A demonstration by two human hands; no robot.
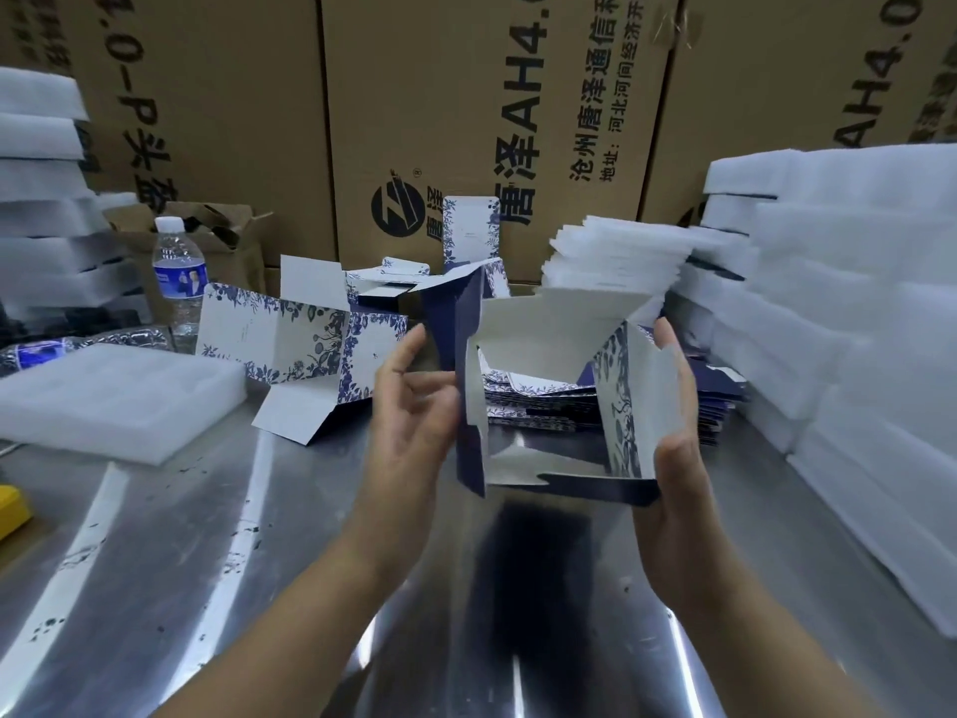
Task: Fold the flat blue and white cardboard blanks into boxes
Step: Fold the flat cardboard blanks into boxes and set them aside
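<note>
I hold a half-opened blue and white box blank (544,323) in the air over the metal table (259,562); its white inside faces me and its flaps stick out. My right hand (673,458) grips its right floral wall, fingers lying up the outside and thumb at the lower corner. My left hand (414,406) is at the dark blue left wall with relaxed fingers touching it. Behind the box lies a stack of flat blanks (523,406). An opened box (310,349) with spread flaps lies to the left.
White foam sheets are stacked at the right (854,329) and at the far left (41,199). A foam tray (114,401) and a water bottle (181,282) are at the left. Brown cartons (466,121) wall off the back. A yellow object (10,510) sits at the left edge.
</note>
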